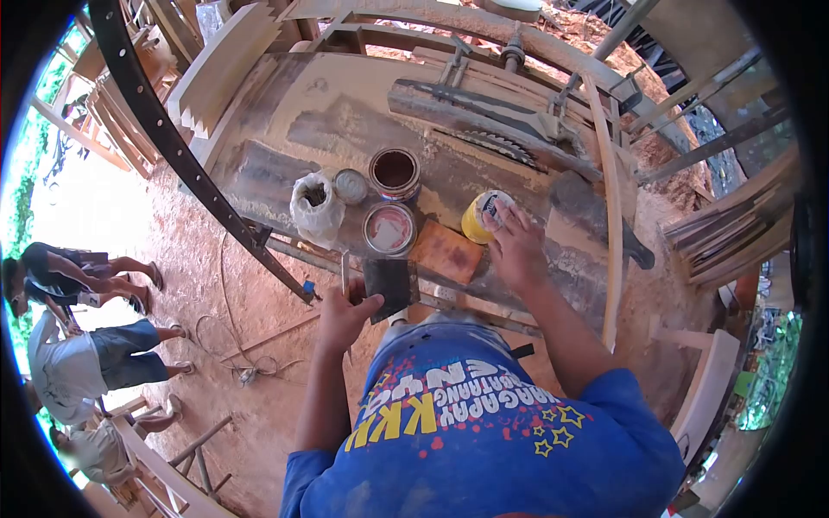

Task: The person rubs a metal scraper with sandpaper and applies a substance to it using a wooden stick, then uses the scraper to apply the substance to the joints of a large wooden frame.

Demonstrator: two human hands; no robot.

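My left hand (pixel 344 312) is closed, its thumb pressing on a dark, flat square sheet (pixel 389 287). A thin pale stick (pixel 344 269) stands up from the same hand. On the worktable, my right hand (pixel 518 246) grips a yellow can (pixel 474 222) from its right side, fingers over the pale top. Beside that can lies an orange-brown flat square (pixel 446 251). To its left sits an open tin with reddish smears and a whitish patch inside (pixel 389 229). Behind it stands an open tin of dark brown contents (pixel 395 169).
A white plastic-wrapped container (pixel 317 210) and a small closed tin (pixel 351 186) stand left on the dusty worktable (pixel 337 112). A toothed saw blade (pixel 492 145) shows near the back. A perforated black metal strip (pixel 186 164) arcs at left. Several people (pixel 129 350) are at far left.
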